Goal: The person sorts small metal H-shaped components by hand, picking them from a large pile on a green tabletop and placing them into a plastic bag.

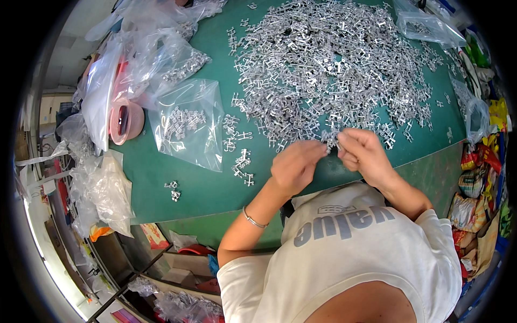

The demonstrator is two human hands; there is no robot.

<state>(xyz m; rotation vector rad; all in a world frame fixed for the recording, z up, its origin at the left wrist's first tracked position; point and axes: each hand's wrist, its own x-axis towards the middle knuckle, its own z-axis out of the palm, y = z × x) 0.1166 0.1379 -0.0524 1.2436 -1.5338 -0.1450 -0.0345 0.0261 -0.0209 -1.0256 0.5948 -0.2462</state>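
A wide heap of small silver metal clips (334, 64), many shaped like an H, spreads over a green table (186, 202). At the heap's near edge my two hands meet. My right hand (366, 156) is closed, thumb and forefinger pinching a small metal clip (333, 141). Bent toward the same spot, my left hand (293, 166) has its fingers pressed together at that clip; its fingertips are partly hidden. To the left of my hands lie a few loose clips (243, 164) and a smaller cluster (173, 189).
A clear plastic bag (188, 145) with clips inside lies left of the heap. Beyond it stand a pink tub (129, 123) holding a dark object and more filled bags (172, 59). Another clear bag (431, 29) rests at the far right. Colourful packages (474, 183) are stacked beside the table.
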